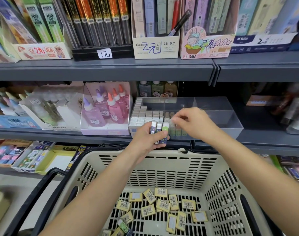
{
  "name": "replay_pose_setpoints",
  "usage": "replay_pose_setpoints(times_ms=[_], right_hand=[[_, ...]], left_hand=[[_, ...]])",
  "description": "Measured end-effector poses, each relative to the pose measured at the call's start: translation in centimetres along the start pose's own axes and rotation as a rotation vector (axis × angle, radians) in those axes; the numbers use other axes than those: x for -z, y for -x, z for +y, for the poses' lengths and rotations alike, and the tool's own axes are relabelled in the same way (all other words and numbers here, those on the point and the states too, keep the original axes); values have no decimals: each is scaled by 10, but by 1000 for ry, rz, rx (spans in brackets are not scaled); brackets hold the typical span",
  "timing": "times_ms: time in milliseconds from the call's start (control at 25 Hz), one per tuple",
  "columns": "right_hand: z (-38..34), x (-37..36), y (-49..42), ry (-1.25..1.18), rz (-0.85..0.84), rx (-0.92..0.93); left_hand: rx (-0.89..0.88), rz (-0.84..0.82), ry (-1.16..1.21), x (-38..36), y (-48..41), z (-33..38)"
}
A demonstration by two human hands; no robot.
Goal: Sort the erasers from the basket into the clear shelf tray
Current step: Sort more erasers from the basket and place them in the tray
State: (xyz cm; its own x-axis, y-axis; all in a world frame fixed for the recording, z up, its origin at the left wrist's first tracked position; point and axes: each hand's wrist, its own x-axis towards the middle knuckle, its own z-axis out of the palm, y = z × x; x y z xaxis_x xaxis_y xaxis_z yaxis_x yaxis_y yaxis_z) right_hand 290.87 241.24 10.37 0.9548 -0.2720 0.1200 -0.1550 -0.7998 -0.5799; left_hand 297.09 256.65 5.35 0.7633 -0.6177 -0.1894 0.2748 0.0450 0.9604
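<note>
The place was a stationery shop with grey metal shelves [111, 68] running the full width, packed with cardboard display boxes [155, 50] bearing handwritten price labels. On the middle shelf [43, 133], a box of pink and purple glue bottles [102, 109] stood just left of the clear tray [230, 120]. The left end of the tray held neat rows of white erasers [145, 114], while its right end lay bare. At the tray's near edge, the left hand [145, 138] gripped a small bunch of sleeved erasers [159, 130] upright. The right hand [193, 123] reached over the tray, fingertips curled down onto the erasers standing there; blur hid whether it gripped one. Nearest, a beige slotted basket [162, 160] with black handles held scattered yellow erasers [162, 203]. Pale floor [14, 184] showed at the near left.
</note>
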Motion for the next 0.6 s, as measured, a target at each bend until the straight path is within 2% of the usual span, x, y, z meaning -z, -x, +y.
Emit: replay_pose_setpoints(times_ms=[80,200,280,360,480,600], right_hand=[[0,-5,8,-128,-93,-1],[9,-1,14,-218,-122,-51],[18,14,13,-310,-83,-95],[28,34,8,-359,34,-141],[39,51,0,-102,148,-148],[41,43,-1,77,36,-116]], left_hand=[[-2,-34,-20,-6,-1,-1],[-1,-59,-40,-14,-3,-6],[3,-33,-37,-16,-4,-7],[11,12,-50,-15,-5,-7],[10,31,-65,-13,-5,-4],[11,30,-58,-13,-2,-3]])
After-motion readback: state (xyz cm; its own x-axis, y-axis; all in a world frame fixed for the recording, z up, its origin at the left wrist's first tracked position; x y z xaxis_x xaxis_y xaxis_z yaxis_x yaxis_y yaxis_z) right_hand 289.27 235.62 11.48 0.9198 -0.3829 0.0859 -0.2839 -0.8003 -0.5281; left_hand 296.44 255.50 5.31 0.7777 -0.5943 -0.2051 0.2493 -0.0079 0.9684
